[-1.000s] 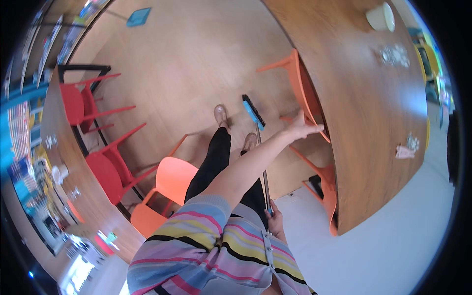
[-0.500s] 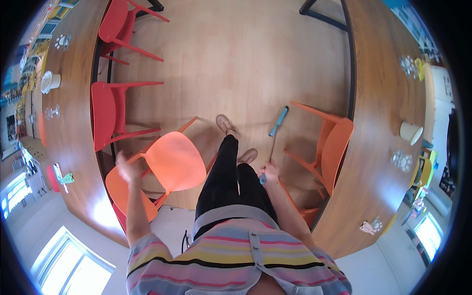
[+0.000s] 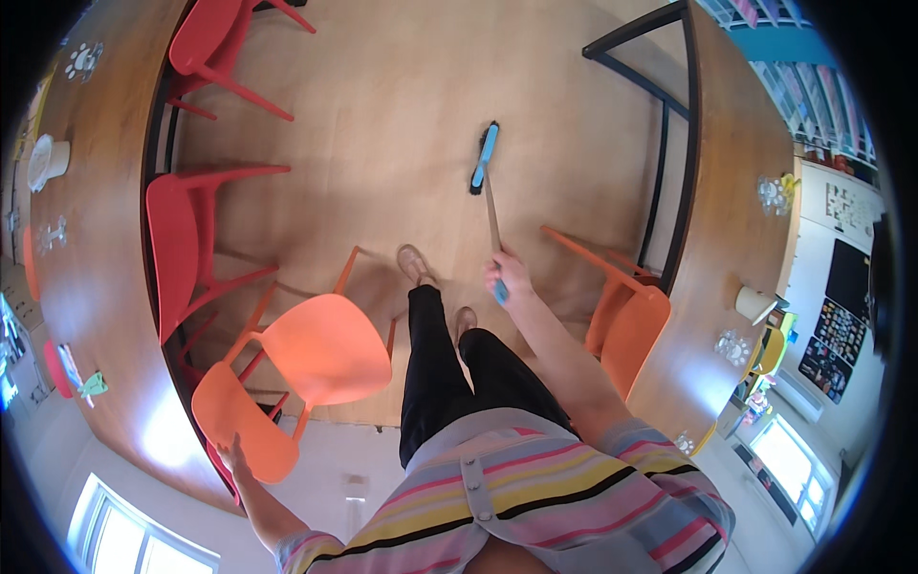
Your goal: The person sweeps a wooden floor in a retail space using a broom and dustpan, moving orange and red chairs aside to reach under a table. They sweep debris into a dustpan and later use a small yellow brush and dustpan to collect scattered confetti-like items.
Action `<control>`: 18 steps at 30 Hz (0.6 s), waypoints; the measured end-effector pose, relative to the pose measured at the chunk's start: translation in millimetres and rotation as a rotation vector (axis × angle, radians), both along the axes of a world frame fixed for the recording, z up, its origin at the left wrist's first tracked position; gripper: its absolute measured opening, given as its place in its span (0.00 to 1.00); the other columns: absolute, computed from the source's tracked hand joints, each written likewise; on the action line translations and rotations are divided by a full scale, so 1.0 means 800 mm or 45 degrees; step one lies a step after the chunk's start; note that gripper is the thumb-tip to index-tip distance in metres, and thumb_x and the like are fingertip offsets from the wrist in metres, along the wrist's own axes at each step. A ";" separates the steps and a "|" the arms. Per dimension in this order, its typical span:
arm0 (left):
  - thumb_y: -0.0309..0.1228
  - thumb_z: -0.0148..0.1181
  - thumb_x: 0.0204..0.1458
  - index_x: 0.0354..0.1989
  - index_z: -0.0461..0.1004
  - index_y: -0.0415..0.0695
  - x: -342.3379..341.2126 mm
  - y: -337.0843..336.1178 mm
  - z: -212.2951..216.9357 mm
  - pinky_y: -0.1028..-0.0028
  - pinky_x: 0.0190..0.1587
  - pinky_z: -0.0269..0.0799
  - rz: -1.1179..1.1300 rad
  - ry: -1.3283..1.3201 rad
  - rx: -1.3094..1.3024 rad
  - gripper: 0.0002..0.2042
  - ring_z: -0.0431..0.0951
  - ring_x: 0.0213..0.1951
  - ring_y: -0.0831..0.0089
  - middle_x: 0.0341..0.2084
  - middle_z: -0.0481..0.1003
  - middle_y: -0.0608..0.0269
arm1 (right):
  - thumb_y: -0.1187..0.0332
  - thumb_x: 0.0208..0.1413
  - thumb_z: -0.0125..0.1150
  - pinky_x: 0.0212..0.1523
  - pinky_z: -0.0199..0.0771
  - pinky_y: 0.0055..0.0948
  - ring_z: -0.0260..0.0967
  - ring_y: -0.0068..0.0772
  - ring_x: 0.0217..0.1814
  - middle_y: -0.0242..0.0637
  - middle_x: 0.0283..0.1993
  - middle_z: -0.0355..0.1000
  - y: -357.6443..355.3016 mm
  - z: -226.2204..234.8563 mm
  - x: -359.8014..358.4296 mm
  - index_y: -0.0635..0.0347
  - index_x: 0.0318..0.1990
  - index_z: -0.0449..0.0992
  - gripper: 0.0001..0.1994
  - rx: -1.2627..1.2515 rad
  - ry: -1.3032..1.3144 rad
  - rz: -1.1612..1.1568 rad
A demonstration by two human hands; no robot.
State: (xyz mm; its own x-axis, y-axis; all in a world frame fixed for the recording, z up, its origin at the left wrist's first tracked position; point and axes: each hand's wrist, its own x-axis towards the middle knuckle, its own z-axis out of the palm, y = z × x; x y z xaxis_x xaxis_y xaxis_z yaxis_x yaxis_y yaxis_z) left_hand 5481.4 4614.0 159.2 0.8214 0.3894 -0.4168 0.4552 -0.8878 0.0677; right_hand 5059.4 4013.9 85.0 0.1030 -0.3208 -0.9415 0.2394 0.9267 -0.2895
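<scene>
My right hand (image 3: 512, 277) is closed round the blue grip of a broom (image 3: 492, 222). Its long thin handle runs forward to a blue head with dark bristles (image 3: 485, 158), on the wooden floor ahead of my feet. My left hand (image 3: 232, 453), fingers apart, is at the outer edge of an orange chair's backrest (image 3: 244, 416); whether it touches the chair is hard to tell. That chair's seat (image 3: 327, 349) faces up, just left of my legs.
Red chairs (image 3: 186, 253) line the left wooden table (image 3: 105, 258). Another orange chair (image 3: 631, 325) stands at the right table (image 3: 736, 191), behind its black metal leg frame (image 3: 636, 81). White cups (image 3: 754, 303) sit on both tables. My shoes (image 3: 415, 265) are on the floor between them.
The broom head has swung forward and to the left, and my right hand has moved forward with the handle. My left hand has drawn back along the orange chair. The view has turned slightly.
</scene>
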 end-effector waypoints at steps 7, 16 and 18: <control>0.40 0.67 0.41 0.61 0.54 0.39 -0.046 -0.020 -0.058 0.64 0.53 0.64 -0.082 0.221 -0.108 0.40 0.66 0.53 0.57 0.54 0.63 0.44 | 0.72 0.55 0.46 0.08 0.54 0.22 0.54 0.21 0.11 0.32 0.17 0.57 -0.026 0.002 -0.092 0.51 0.41 0.67 0.07 -0.134 0.438 0.010; 0.31 0.64 0.44 0.55 0.62 0.36 -0.160 -0.167 -0.084 0.67 0.50 0.64 -0.327 0.516 -0.457 0.29 0.69 0.46 0.65 0.46 0.69 0.55 | 0.72 0.54 0.46 0.08 0.56 0.30 0.57 0.30 0.12 0.36 0.17 0.58 -0.177 -0.114 -0.056 0.57 0.29 0.62 0.03 -0.329 0.198 -0.131; 0.29 0.63 0.45 0.55 0.62 0.36 -0.174 -0.208 -0.068 0.68 0.50 0.63 -0.257 0.521 -0.551 0.28 0.68 0.47 0.67 0.44 0.70 0.56 | 0.73 0.54 0.46 0.08 0.55 0.28 0.56 0.28 0.12 0.35 0.18 0.59 -0.194 -0.076 0.007 0.55 0.30 0.61 0.03 -0.173 0.364 -0.061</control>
